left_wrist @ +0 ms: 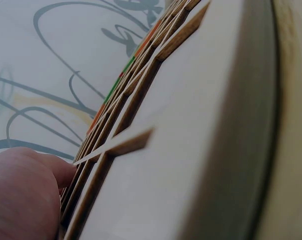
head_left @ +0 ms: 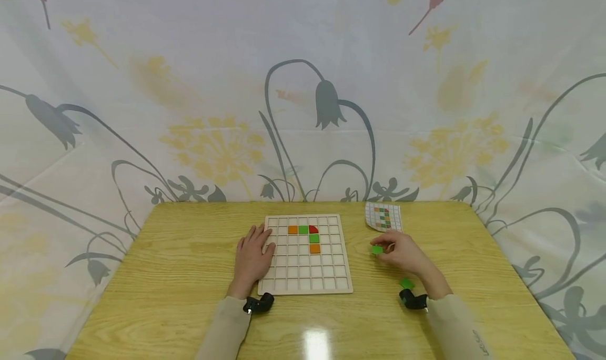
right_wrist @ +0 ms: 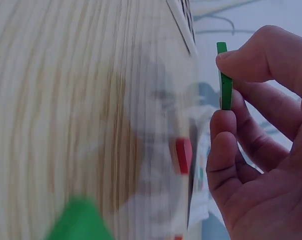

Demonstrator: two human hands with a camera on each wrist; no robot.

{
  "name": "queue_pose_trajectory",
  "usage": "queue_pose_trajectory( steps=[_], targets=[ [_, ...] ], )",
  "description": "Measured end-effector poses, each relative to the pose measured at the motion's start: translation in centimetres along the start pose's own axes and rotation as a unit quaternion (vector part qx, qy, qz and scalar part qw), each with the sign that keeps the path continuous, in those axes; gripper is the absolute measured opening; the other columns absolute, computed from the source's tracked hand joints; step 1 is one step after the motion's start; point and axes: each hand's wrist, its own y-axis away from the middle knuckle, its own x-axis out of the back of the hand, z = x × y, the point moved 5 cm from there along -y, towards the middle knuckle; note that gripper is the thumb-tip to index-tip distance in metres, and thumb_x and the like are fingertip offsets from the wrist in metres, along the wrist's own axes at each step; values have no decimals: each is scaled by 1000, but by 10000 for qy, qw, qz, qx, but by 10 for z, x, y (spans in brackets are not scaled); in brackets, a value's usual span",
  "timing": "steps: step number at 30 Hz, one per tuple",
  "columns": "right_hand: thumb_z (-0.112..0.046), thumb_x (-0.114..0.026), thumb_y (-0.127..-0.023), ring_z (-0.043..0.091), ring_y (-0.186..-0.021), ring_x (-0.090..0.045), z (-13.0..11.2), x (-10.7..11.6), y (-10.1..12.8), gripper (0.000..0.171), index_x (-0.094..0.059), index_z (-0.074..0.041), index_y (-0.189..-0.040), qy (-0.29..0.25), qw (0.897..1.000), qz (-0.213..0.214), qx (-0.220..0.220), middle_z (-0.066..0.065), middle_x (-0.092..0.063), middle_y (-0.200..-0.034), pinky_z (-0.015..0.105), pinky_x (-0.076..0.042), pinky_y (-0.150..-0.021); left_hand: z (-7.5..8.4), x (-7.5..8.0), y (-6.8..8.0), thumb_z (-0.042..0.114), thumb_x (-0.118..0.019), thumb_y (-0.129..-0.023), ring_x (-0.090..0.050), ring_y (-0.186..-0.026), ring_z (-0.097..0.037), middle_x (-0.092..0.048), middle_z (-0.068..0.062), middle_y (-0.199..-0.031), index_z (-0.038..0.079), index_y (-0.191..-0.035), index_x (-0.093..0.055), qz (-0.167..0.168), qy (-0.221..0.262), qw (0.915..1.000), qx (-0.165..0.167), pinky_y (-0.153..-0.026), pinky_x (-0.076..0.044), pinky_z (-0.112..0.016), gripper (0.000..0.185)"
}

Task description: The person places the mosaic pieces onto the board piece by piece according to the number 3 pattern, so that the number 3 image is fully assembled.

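Observation:
A pale wooden grid board (head_left: 306, 283) lies mid-table, with orange (head_left: 292, 229), green (head_left: 303, 229) and red (head_left: 313, 229) tiles in its second row, then a green and an orange tile below the red one. My left hand (head_left: 252, 257) rests flat on the board's left edge (left_wrist: 191, 120), fingers straight. My right hand (head_left: 402, 252) is to the right of the board and pinches a small green tile (head_left: 377, 249) between thumb and fingers (right_wrist: 224, 75). Another green tile (head_left: 406, 283) lies on the table by my right wrist.
A paper pattern card (head_left: 383, 216) with coloured squares lies at the back right of the wooden table (head_left: 165, 276). A red piece (right_wrist: 183, 154) shows blurred in the right wrist view. A flowered cloth (head_left: 303, 86) hangs behind and beside the table.

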Motion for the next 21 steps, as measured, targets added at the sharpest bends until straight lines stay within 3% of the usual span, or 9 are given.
queue_pose_trajectory(
  steps=[21],
  targets=[
    [-1,-74,-77,12,-76,-52,-53,-67,-58,29,-76,-4,-106,-95,9951,-578,800,-2,-61,-92,26,-48,-67,1,0,0,27,-54,-102,-26,-147,-35,-40,-13,-155,8,-143,-55,51,-23,10000,-31,-115,-17,-61,44]
  ],
)
